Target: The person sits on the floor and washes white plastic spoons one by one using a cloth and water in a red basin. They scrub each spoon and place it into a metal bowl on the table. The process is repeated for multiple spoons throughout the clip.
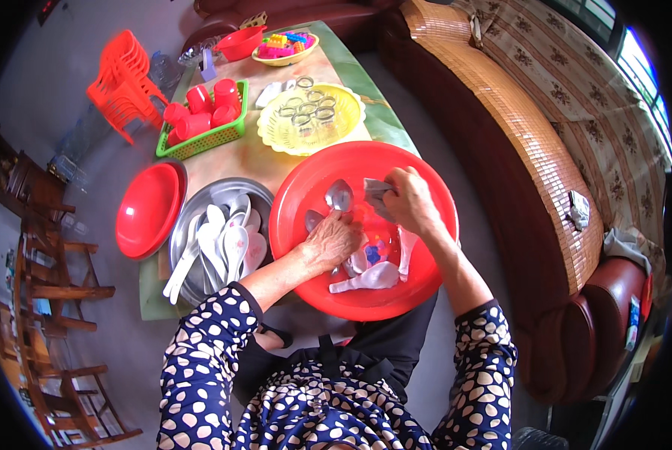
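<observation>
In the wide red plastic basin (433, 259), a shiny steel spoon (339, 195) is grasped by the left hand (331, 241), a grey cloth (376, 192) by the right hand (411, 201). Red marks on white spoons (214, 225) cannot be read. The green-edged table (387, 116) is separated from the brown sofa (522, 210) by grey floor (475, 202).

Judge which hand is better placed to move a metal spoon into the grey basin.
Probably the left hand: it is at a metal spoon and nearer the grey basin; the right hand holds a greyish cloth.

A home's living room, with sofa (475, 172) and flowered curtain (602, 124).
</observation>
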Demonstrator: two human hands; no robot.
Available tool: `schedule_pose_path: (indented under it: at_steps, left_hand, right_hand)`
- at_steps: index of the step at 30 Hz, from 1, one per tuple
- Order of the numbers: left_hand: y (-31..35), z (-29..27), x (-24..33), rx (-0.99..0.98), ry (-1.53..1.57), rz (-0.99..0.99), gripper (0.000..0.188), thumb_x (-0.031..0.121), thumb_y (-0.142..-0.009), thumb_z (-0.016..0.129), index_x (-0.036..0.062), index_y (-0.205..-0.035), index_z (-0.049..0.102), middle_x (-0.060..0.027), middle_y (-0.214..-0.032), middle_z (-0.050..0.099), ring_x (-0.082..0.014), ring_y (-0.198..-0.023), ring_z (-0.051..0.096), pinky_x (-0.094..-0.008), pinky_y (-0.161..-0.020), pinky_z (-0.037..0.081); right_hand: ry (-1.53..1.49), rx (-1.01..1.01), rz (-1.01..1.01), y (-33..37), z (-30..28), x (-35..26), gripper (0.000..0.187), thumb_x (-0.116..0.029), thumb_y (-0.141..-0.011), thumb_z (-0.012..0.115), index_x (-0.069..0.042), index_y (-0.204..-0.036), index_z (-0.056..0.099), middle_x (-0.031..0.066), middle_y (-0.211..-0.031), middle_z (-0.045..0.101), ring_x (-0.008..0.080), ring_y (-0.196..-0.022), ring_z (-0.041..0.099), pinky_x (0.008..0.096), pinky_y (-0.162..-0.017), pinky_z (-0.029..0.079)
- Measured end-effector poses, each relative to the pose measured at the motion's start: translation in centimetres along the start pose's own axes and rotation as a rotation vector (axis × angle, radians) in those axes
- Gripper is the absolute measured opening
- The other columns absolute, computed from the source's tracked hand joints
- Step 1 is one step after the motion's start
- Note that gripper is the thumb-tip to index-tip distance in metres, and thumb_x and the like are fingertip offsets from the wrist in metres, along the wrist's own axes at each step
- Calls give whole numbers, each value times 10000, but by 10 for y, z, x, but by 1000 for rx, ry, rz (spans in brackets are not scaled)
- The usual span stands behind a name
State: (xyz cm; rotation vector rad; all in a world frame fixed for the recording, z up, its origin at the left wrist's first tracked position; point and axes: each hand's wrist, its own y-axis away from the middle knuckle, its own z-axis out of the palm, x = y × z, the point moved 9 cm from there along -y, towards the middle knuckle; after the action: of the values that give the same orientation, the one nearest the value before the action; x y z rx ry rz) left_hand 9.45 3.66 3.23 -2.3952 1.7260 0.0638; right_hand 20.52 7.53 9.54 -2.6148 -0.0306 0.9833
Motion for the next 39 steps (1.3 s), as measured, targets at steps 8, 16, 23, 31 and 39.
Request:
schedule_pose_path:
  at_steps: [8, 16, 23, 31, 39]
  left_hand:
    - [17, -4, -54, 100, 505, -422, 105, 76, -806, 524, 33, -883, 466, -90, -626, 532, -254, -519, 546, -407, -499, 437]
    - [40, 29, -47, 129, 2195, -1184, 80, 93, -874, 404, 137, -918, 454, 39, -613, 398, -54, -425, 319, -218, -358, 251]
    - [39, 22, -39, 422, 2291, -1164, 118, 201, -876, 396, 166, -918, 501, 40, -647, 488, -64, -466, 400, -215, -393, 263]
    - [42, 18, -31, 241, 2225, -1226, 709, 801, -769, 246, 170, -914, 538, 27, -632, 517, -59, -463, 385, -199, -388, 230]
    - [39, 23, -38, 310, 2210, -1125, 640, 776, -773, 304, 209, -1003, 491, 43, -669, 469, -40, -444, 342, -190, -383, 210]
  right_hand:
    - [348, -582, -102, 9, 80, 30, 242, -152, -667, 693, -56, -884, 649, 167, -893, 628, 288, -892, 610, 404, -759, 516]
    - [-321, -2, -14, 10, -4, -32, 257, -29, -704, 628, -6, -960, 622, 195, -859, 581, 344, -824, 591, 393, -712, 498]
    - [-160, -36, -32, 13, 48, -41, 200, -14, -715, 590, -22, -914, 605, 204, -897, 499, 366, -849, 547, 409, -728, 485]
    - [-309, -145, -228, 25, 50, -59, 215, 24, -686, 591, -27, -892, 623, 134, -887, 518, 320, -841, 567, 392, -711, 491]
    - [36, 270, -214, 9, 25, -62, 258, 4, -621, 663, -27, -874, 619, 118, -841, 540, 306, -785, 576, 375, -673, 495]
